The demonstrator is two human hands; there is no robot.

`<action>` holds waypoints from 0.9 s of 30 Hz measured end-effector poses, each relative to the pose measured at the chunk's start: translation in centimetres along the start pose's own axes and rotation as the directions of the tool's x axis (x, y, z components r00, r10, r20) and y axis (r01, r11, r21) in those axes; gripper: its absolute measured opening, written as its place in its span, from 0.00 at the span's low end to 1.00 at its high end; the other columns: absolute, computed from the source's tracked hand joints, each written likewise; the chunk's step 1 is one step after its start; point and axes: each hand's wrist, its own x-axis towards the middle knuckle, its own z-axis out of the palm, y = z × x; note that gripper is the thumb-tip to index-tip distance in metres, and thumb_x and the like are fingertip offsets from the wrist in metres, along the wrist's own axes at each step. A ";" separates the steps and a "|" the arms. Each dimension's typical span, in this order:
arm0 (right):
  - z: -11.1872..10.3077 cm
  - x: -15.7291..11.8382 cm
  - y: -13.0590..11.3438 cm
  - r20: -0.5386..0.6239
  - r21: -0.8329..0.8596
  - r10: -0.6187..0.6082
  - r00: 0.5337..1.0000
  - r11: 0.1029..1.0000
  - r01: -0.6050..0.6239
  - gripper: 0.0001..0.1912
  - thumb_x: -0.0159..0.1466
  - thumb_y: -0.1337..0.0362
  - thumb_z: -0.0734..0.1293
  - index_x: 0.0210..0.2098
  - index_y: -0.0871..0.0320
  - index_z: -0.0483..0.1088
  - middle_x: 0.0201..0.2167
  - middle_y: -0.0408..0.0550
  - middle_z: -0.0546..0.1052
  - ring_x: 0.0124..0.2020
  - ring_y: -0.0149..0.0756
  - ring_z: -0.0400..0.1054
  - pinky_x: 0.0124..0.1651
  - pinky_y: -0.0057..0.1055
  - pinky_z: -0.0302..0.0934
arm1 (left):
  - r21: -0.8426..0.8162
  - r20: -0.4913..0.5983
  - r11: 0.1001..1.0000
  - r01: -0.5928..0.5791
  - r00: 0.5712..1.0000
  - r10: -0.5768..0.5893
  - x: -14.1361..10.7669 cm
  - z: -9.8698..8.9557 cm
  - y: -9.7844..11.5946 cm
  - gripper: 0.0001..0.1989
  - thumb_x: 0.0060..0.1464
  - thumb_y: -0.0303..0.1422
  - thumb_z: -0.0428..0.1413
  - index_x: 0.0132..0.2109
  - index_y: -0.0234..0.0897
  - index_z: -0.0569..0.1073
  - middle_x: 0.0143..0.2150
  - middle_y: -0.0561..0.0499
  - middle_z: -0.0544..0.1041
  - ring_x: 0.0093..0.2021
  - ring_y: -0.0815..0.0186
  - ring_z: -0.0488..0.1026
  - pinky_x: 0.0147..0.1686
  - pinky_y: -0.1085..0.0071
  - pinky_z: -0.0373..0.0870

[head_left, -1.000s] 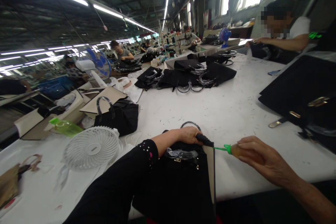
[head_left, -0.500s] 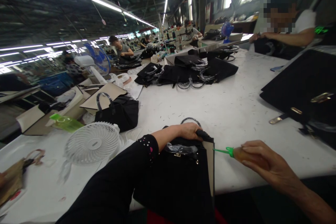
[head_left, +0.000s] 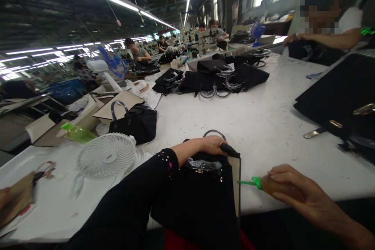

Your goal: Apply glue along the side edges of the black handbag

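A black handbag (head_left: 196, 199) stands at the table's front edge, its beige side strip (head_left: 235, 181) facing right. My left hand (head_left: 215, 145) grips the bag's top right corner, with the fingertips partly hidden by the fabric. One plastic-wrapped handle (head_left: 205, 165) lies against the bag's front, and the other arches up behind my wrist. My right hand (head_left: 288, 185) is wrapped round a squeeze bottle (head_left: 274, 187) of amber liquid. The bottle's thin green nozzle (head_left: 247, 182) points left, its tip at the beige strip; whether it touches cannot be made out.
On the white table (head_left: 263, 125) are a white fan (head_left: 107, 156), a green bottle (head_left: 79, 133), a small black bag (head_left: 134, 125) and a pile of black bags (head_left: 211, 76). More black bags (head_left: 342, 97) lie at right. A person (head_left: 325, 35) works at the far right.
My right hand has lowered the bottle, so its nozzle is further down along the beige strip. My left hand keeps its grip on the bag. The view has shifted slightly.
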 end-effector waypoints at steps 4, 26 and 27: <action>0.4 -0.7 -0.2 -0.077 -0.054 -0.026 0.997 0.998 0.022 0.15 0.64 0.64 0.69 0.50 0.48 0.67 0.49 0.47 0.70 0.49 0.38 0.70 0.50 0.30 0.70 | 0.012 0.001 1.000 0.005 1.000 -0.005 -0.1 0.0 0.2 0.11 0.56 0.33 0.59 0.46 0.37 0.79 0.39 0.53 0.80 0.37 0.69 0.74 0.37 0.80 0.66; 0.6 -3.0 -2.4 -0.034 -0.093 0.008 0.999 0.996 -0.011 0.17 0.60 0.62 0.72 0.48 0.48 0.68 0.48 0.48 0.73 0.47 0.41 0.72 0.47 0.29 0.71 | -0.044 -0.012 0.999 -0.031 0.999 0.030 0.3 0.3 -0.3 0.11 0.55 0.32 0.59 0.46 0.37 0.79 0.41 0.52 0.80 0.40 0.66 0.75 0.41 0.75 0.67; 0.7 -3.1 -2.4 -0.009 -0.082 0.005 1.000 0.997 -0.005 0.17 0.60 0.62 0.72 0.48 0.48 0.68 0.48 0.48 0.73 0.47 0.40 0.72 0.47 0.28 0.71 | -0.044 -0.013 0.999 -0.030 0.999 0.030 0.3 0.3 -0.4 0.11 0.55 0.33 0.59 0.46 0.38 0.79 0.41 0.52 0.80 0.40 0.66 0.75 0.41 0.75 0.67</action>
